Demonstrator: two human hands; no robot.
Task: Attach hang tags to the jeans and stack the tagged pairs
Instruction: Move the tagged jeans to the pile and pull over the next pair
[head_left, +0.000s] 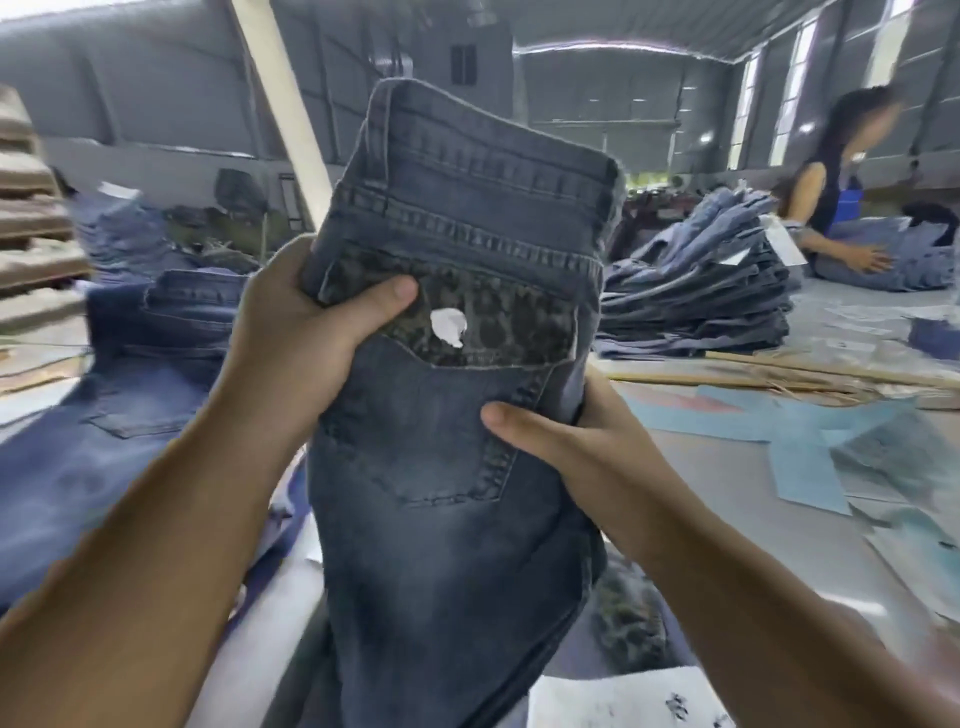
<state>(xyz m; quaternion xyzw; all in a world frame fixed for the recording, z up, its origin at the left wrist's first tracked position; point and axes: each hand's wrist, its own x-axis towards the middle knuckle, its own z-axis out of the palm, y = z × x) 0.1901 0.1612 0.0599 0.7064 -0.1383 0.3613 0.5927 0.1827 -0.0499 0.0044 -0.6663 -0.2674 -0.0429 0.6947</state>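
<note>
I hold a folded pair of dark blue jeans (457, 467) upright in front of me, waistband at the top. My left hand (306, 332) grips the left edge, thumb lying across a leopard-print pocket flap (519, 322). A small white scrap (448, 326) sits on that flap beside my thumb. My right hand (561, 441) grips the right edge lower down, thumb pressed on the back pocket. The fingers of both hands are hidden behind the denim.
Blue jeans (104, 441) lie spread on the table at left. A tall stack of jeans (696, 291) stands at right, with a seated person (831, 197) behind it. Light blue paper sheets (805, 452) and thin sticks (810, 369) lie on the grey table (701, 483).
</note>
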